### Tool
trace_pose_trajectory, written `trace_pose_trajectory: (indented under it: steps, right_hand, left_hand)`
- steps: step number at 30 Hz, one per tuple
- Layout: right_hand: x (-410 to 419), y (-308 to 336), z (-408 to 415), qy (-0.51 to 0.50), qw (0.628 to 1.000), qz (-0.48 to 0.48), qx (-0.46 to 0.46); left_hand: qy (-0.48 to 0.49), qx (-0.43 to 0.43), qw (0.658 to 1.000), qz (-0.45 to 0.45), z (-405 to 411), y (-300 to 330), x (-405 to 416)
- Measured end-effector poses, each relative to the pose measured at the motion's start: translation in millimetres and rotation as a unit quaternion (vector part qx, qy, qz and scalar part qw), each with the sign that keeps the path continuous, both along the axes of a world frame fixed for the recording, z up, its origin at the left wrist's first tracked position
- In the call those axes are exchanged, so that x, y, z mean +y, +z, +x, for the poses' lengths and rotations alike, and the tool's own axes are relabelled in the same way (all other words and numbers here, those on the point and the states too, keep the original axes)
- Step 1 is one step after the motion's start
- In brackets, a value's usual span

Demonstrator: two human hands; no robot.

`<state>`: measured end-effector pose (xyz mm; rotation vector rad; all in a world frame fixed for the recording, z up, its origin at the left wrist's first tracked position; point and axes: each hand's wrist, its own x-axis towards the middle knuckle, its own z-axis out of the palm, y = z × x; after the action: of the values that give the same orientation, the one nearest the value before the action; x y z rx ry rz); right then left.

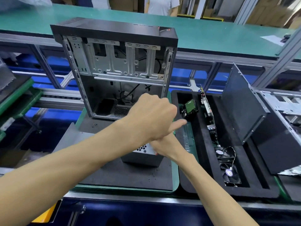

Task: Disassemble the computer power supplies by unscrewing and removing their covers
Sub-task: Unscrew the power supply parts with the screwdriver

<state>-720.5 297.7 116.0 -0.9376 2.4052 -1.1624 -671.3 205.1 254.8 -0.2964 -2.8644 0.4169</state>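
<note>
A grey power supply [143,158] with a perforated top stands on the dark foam mat [130,175] in front of the open computer case [117,70]. My left hand [153,115] is above it with the back of the hand up, the fingers curled under and the thumb pointing right. Nothing shows in its grasp. My right hand [164,145] reaches in under the left wrist and touches the power supply's upper right edge. Its fingers are hidden by my left forearm.
A black foam tray [184,181] on the right holds a hard drive [189,109], a circuit board [209,111] and fans [228,170]. A black side panel [244,103] leans at its far edge. A second case [283,105] sits at far right. A person stands behind the green bench [211,35].
</note>
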Motion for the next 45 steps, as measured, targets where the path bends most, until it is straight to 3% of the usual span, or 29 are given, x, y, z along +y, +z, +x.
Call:
trace_pose_trajectory:
  steps: [2,4,6,7,8,12,19,23,29,35,45]
  right_hand:
    - [2,-4,-1,-0.027,0.999,-0.014,-0.023]
    - [7,-6,-3,-0.051,0.997,-0.022,-0.051]
    - [11,-6,-6,-0.055,0.994,-0.043,-0.087]
    - [12,-5,-8,-0.055,0.990,-0.056,-0.114]
    - [14,-5,-11,-0.059,0.985,-0.070,-0.145]
    - [10,-1,-20,-0.071,0.963,-0.076,-0.250]
    - [21,0,-25,-0.023,0.949,-0.130,-0.287]
    - [30,0,-23,-0.077,0.943,-0.173,-0.272]
    - [48,-1,-21,-0.194,0.928,-0.222,-0.229]
    - [44,-9,-15,-0.213,0.921,-0.213,-0.246]
    - [40,-10,-12,-0.217,0.931,-0.191,-0.223]
  left_hand:
    - [0.030,0.004,0.998,0.056,-4,0,1]
    - [0.043,-0.049,0.975,0.211,-7,-3,-13]
    - [0.041,-0.089,0.892,0.441,-7,-16,-36]
    - [0.042,-0.088,0.858,0.505,-7,-28,-46]
    - [0.047,-0.094,0.846,0.522,-4,-45,-55]
    - [0.068,-0.179,0.873,0.447,11,-115,-58]
    - [0.021,-0.068,0.909,0.412,14,-144,-54]
    - [0.013,-0.047,0.930,0.364,8,-147,-50]
    - [-0.048,-0.004,0.988,0.149,10,-151,-39]
    - [-0.079,-0.012,0.992,0.101,6,-155,-48]
    - [-0.117,0.005,0.987,0.111,3,-160,-59]
